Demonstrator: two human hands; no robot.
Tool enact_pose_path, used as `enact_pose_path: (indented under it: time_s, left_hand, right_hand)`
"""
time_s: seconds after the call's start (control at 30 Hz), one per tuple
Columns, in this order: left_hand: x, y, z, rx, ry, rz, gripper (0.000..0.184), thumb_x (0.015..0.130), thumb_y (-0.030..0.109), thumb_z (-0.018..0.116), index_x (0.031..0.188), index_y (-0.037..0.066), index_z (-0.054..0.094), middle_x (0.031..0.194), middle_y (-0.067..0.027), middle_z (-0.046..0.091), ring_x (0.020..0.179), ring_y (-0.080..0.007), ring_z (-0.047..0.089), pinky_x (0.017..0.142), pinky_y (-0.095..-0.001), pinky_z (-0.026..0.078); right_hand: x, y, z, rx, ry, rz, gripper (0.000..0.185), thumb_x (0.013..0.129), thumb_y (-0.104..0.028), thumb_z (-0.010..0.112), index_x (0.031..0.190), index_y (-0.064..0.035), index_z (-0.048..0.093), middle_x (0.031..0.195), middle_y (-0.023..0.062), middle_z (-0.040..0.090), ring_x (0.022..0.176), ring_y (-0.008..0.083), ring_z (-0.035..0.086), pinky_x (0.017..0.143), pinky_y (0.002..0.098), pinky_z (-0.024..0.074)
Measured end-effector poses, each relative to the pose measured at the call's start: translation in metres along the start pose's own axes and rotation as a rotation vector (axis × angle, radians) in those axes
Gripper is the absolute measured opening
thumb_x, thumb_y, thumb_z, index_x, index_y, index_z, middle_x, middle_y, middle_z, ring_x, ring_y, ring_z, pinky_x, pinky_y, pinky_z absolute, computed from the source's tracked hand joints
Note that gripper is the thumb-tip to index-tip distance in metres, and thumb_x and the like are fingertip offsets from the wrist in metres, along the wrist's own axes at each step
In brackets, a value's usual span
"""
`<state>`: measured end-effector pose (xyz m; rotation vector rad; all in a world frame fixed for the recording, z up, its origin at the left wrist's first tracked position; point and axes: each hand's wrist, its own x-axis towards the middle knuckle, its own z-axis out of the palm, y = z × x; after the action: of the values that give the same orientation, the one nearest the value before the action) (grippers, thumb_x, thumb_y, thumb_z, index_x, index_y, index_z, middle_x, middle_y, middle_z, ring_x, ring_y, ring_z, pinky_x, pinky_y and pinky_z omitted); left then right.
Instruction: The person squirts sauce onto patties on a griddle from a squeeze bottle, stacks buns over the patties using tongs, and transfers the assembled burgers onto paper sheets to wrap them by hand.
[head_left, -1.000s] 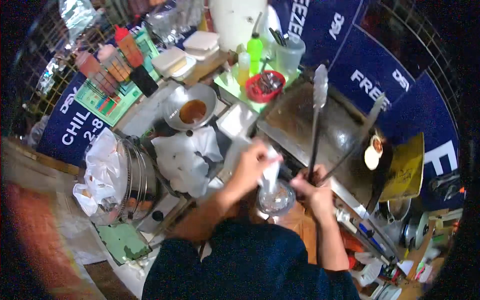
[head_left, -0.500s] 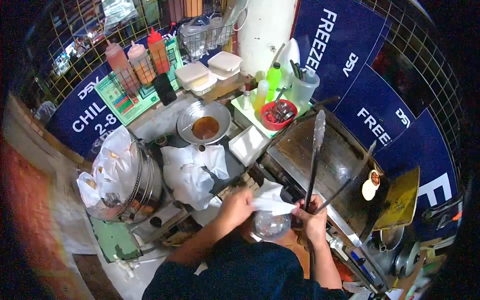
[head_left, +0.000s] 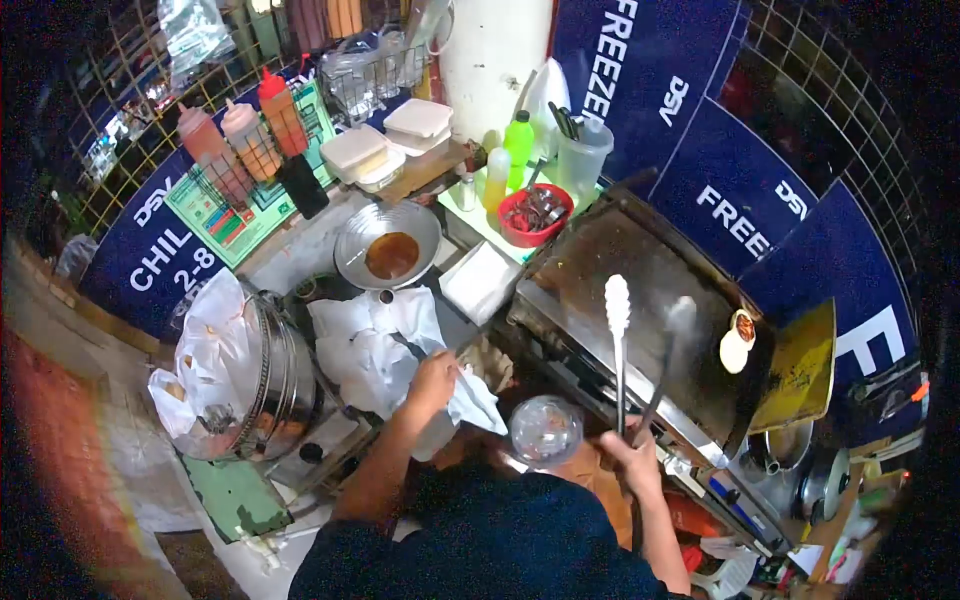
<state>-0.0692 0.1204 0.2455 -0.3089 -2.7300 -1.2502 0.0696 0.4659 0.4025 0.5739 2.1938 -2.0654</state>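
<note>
My left hand is closed on a white cloth, possibly paper, whose loose end hangs to the right. It is beside a crumpled white heap of similar material. My right hand grips tongs near the lower end of their dark arms. Their pale scalloped tips point away from me and stand apart, with nothing between them, in front of the griddle. A clear round plastic container lies between my hands, its contents hard to make out.
On the griddle's right side lie a pale round piece and a topped one. A pan with brown liquid, a white tray and a red bowl stand at the back. A large steel pot is at left.
My left hand has moved left with the white cloth, away from the tongs and my right hand. The tongs have spread less widely, and the clear container is now uncovered to view.
</note>
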Motion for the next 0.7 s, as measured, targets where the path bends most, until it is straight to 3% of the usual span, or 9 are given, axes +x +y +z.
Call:
enact_pose_path:
  time_s: [0.07, 0.13, 0.17, 0.37, 0.43, 0.53, 0.6, 0.63, 0.7]
  left_hand:
    - [0.014, -0.025, 0.013, 0.077, -0.061, 0.128, 0.007, 0.083, -0.001, 0.055, 0.084, -0.004, 0.061, 0.094, -0.0242, 0.062, 0.096, -0.0437, 0.06, 0.084, -0.048, 0.049]
    - [0.029, -0.037, 0.017, 0.065, -0.069, 0.206, 0.007, 0.082, -0.003, 0.054, 0.084, -0.006, 0.06, 0.103, -0.0273, 0.061, 0.106, -0.0437, 0.058, 0.092, -0.047, 0.048]
    - [0.038, -0.037, 0.016, 0.057, -0.089, 0.198, 0.007, 0.082, -0.003, 0.054, 0.084, -0.006, 0.06, 0.103, -0.0273, 0.061, 0.106, -0.0437, 0.058, 0.092, -0.047, 0.048]
    - [0.06, -0.016, 0.007, 0.06, -0.17, -0.091, 0.015, 0.083, -0.005, 0.053, 0.093, -0.003, 0.064, 0.146, -0.0229, 0.045, 0.119, -0.0406, 0.056, 0.096, -0.0442, 0.048]
    - [0.062, -0.017, 0.012, 0.062, -0.143, -0.021, 0.017, 0.083, -0.005, 0.052, 0.094, -0.002, 0.064, 0.147, -0.0224, 0.044, 0.117, -0.041, 0.057, 0.095, -0.0437, 0.049]
    - [0.068, -0.023, 0.024, 0.027, -0.112, -0.009, 0.019, 0.082, -0.008, 0.052, 0.094, -0.001, 0.064, 0.152, -0.0208, 0.039, 0.116, -0.0391, 0.06, 0.093, -0.041, 0.05]
    - [0.08, -0.06, 0.048, -0.052, -0.019, 0.224, 0.022, 0.079, -0.012, 0.052, 0.092, 0.001, 0.064, 0.153, -0.0246, 0.035, 0.133, -0.0357, 0.048, 0.103, -0.0391, 0.044]
    - [0.091, -0.066, 0.059, 0.019, -0.084, 0.158, 0.025, 0.08, -0.013, 0.052, 0.095, 0.003, 0.063, 0.153, -0.0265, 0.035, 0.14, -0.0344, 0.04, 0.109, -0.0412, 0.038]
    - [0.119, -0.059, 0.071, 0.032, -0.037, 0.244, 0.013, 0.085, -0.005, 0.053, 0.094, 0.001, 0.059, 0.143, -0.0267, 0.046, 0.133, -0.0405, 0.045, 0.111, -0.0446, 0.036]
  right_hand:
    - [-0.006, 0.022, -0.025, 0.158, -0.039, -0.035, 0.054, 0.093, -0.049, 0.062, 0.122, -0.0059, 0.05, 0.082, -0.0005, 0.056, 0.062, 0.0114, 0.046, 0.055, 0.0263, 0.0379]
    - [-0.014, 0.015, -0.032, 0.327, 0.127, 0.236, 0.065, 0.095, -0.063, 0.05, 0.129, -0.008, 0.049, 0.084, -0.0002, 0.055, 0.062, 0.0131, 0.044, 0.054, 0.0281, 0.036]
    - [-0.017, 0.037, -0.046, 0.374, 0.02, 0.034, 0.068, 0.095, -0.068, 0.041, 0.133, -0.0116, 0.048, 0.086, 0.0007, 0.052, 0.066, 0.0134, 0.046, 0.055, 0.0301, 0.0382]
    - [-0.057, 0.024, -0.075, 0.492, 0.164, 0.115, 0.059, 0.099, -0.058, 0.044, 0.135, -0.0112, 0.045, 0.086, 0.0032, 0.051, 0.071, 0.017, 0.05, 0.059, 0.0337, 0.0425]
    - [-0.067, 0.03, -0.091, 0.467, 0.318, 0.197, 0.048, 0.099, -0.039, 0.055, 0.136, -0.0094, 0.051, 0.086, 0.0005, 0.053, 0.069, 0.0151, 0.054, 0.06, 0.032, 0.0461]
    - [-0.074, 0.03, -0.111, 0.341, 0.358, 0.216, 0.045, 0.096, -0.033, 0.06, 0.134, -0.0086, 0.053, 0.082, -0.0009, 0.052, 0.066, 0.0131, 0.054, 0.058, 0.0295, 0.0456]
    - [-0.076, 0.02, -0.115, 0.336, 0.512, 0.297, 0.028, 0.094, -0.029, 0.062, 0.111, -0.0063, 0.058, 0.075, 0.0011, 0.053, 0.061, 0.014, 0.053, 0.054, 0.0283, 0.0444]
    - [-0.076, 0.015, -0.121, 0.399, 0.484, 0.294, 0.023, 0.094, -0.028, 0.062, 0.102, -0.0066, 0.057, 0.077, 0.0029, 0.054, 0.06, 0.0151, 0.053, 0.053, 0.0295, 0.0448]
    - [-0.07, 0.037, -0.145, 0.392, 0.481, 0.276, 0.02, 0.099, -0.027, 0.056, 0.1, -0.0067, 0.056, 0.075, 0.0064, 0.061, 0.054, 0.0164, 0.059, 0.047, 0.0303, 0.0513]
